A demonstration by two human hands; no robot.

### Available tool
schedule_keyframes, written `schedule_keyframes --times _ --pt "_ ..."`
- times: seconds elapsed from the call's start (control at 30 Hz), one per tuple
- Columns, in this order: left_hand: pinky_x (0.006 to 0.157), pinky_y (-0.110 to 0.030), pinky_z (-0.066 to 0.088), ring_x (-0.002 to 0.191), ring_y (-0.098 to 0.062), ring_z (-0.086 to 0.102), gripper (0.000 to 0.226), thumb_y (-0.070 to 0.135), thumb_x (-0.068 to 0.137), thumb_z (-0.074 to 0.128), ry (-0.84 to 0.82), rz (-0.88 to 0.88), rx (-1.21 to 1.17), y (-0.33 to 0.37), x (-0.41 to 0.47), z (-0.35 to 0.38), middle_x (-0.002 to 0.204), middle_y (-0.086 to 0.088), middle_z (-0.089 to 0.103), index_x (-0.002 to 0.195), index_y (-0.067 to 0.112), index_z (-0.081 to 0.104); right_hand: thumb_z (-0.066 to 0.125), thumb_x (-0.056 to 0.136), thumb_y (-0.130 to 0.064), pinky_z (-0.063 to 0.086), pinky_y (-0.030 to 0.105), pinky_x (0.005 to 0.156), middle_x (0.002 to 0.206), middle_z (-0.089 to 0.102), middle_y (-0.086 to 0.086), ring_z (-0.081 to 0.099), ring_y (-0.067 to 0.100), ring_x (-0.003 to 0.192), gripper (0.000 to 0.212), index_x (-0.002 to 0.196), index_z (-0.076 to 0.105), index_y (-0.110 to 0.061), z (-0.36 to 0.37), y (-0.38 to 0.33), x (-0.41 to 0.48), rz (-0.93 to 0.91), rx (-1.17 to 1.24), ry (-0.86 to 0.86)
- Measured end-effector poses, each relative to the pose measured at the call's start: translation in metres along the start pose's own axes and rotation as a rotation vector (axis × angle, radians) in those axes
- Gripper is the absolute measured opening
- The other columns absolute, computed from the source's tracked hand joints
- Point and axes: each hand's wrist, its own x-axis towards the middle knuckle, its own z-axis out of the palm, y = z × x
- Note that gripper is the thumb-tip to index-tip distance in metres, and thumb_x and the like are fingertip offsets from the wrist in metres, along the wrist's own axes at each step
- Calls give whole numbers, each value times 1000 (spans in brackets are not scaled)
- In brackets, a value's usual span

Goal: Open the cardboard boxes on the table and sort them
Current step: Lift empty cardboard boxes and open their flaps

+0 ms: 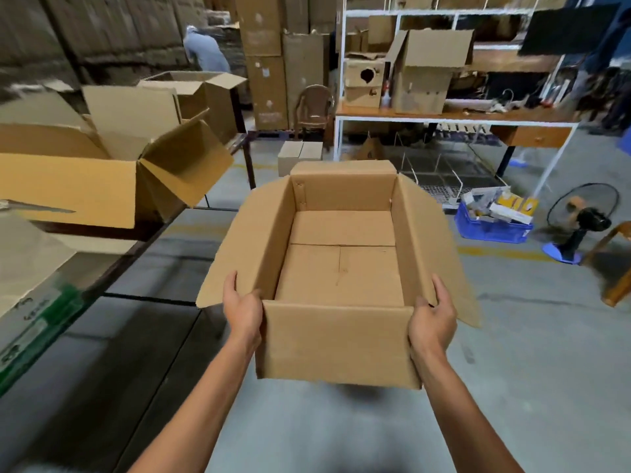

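An open, empty cardboard box (pixel 338 339) is held in the air above the floor, its four flaps folded outward. My left hand (pixel 243 312) grips its near left corner and my right hand (pixel 432 319) grips its near right corner. On the table (pixel 112 271) at the left stand other opened cardboard boxes: a large one (pixel 78 186) near the edge and another (pixel 194 93) farther back. Flat cardboard sheets (pixel 24 264) lie at the near left of the table.
A small closed carton (pixel 298 157) sits on the floor ahead. A white shelf rack (pixel 444 114) holds more boxes at the back right. A blue crate (pixel 491 223) and a floor fan (pixel 580 220) stand at the right. A person (pixel 205 49) bends over far back.
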Motion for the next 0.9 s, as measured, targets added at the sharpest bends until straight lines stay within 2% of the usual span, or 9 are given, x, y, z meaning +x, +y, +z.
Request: schedule_keyframes --times 0.07,0.23,0.3,0.37,0.43,0.5,0.6,0.77,0.9 --pt "101 -24 34 128 -17 43 67 -6 92 51 47 47 2 15 13 16 150 -4 43 153 15 34 51 93 2 40 25 79 126 63 25 57 34 105 55 143 53 -19 17 -16 26 -31 43 -37" --pt "100 -19 31 129 -13 40 67 -5 92 53 173 154 6 51 68 55 147 2 41 153 16 35 52 89 7 40 20 58 118 59 36 50 27 66 59 140 56 -21 81 -50 90 -109 132 -106" --pt "109 -27 31 136 -20 38 67 -4 91 54 213 189 -23 63 99 70 152 -3 39 152 18 36 50 90 8 47 29 71 123 57 34 54 33 80 59 141 56 -20 113 -66 118 -112 171 -138" --pt "108 -28 31 136 -19 38 67 -3 91 55 265 220 -48 75 137 85 152 -4 39 151 19 37 49 90 10 43 36 84 127 55 34 48 30 96 59 141 55 -17 149 -84 144 -138 199 -161" --pt "104 -26 31 129 -12 38 66 -4 90 55 319 267 -89 89 176 99 150 -4 40 150 17 38 48 89 11 45 37 82 125 54 36 48 34 93 60 141 56 -17 189 -102 169 -192 228 -181" --pt "111 -30 32 132 -15 39 66 -5 88 55 368 304 -125 106 215 111 149 -4 42 149 17 40 49 88 10 47 34 73 121 56 37 50 38 83 61 140 57 -20 232 -119 194 -243 238 -195" --pt "118 -38 31 138 -20 38 67 -8 86 54 438 356 -169 133 268 123 150 -5 43 147 16 42 49 88 10 46 40 83 119 57 36 49 36 94 61 140 57 -21 289 -150 226 -288 259 -235" --pt "116 -36 32 137 -16 38 67 -8 87 56 548 443 -184 185 346 132 150 -3 41 148 15 43 49 87 14 41 43 87 118 57 38 43 32 95 61 141 55 -14 380 -207 264 -343 360 -305" --pt "116 -42 34 136 -22 41 70 -9 85 57 625 508 -197 211 396 129 146 5 41 147 19 44 50 88 13 44 42 84 102 65 -4 45 33 96 62 141 54 -18 446 -235 286 -349 447 -410"
